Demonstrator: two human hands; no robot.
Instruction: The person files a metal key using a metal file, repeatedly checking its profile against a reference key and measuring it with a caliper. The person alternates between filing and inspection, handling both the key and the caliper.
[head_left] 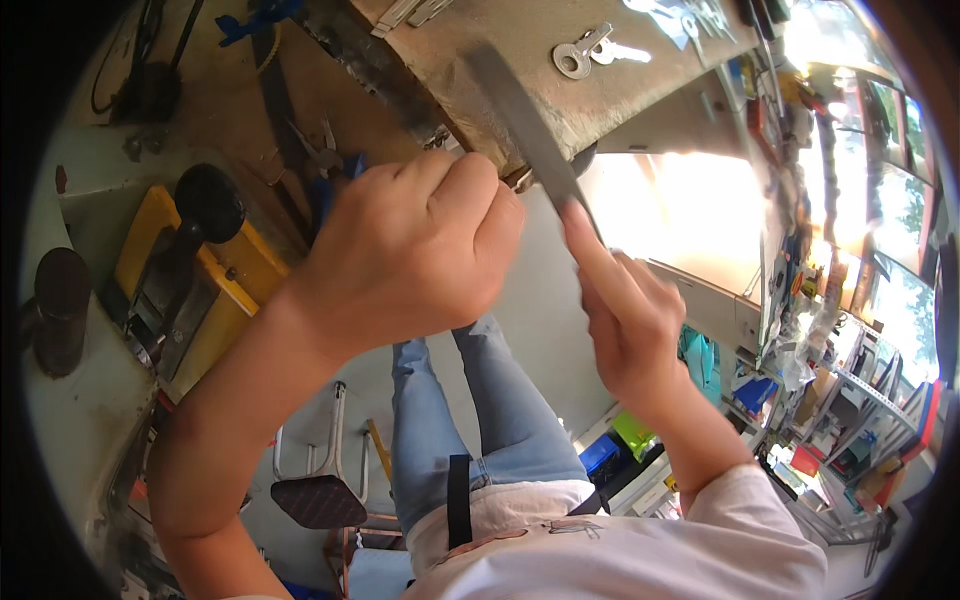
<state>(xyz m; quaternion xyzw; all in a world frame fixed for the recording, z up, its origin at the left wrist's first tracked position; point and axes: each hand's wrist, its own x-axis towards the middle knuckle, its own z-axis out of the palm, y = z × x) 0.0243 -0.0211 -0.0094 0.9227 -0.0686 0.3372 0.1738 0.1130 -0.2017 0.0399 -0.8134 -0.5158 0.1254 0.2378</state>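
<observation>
I am holding a long, flat, grey metal bar (530, 125) aslant over a worn brown workbench (625, 98).
My right hand (628, 310) is grasping its near end; my left hand (415, 240) is clenching, any contents hidden from me; two silvery metal keys (584, 47) are lying right of the bar.

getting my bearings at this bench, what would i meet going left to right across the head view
Dark cylinder, black round knob, left grip, flat grey file, right grip, teal item, bright window panes.
</observation>
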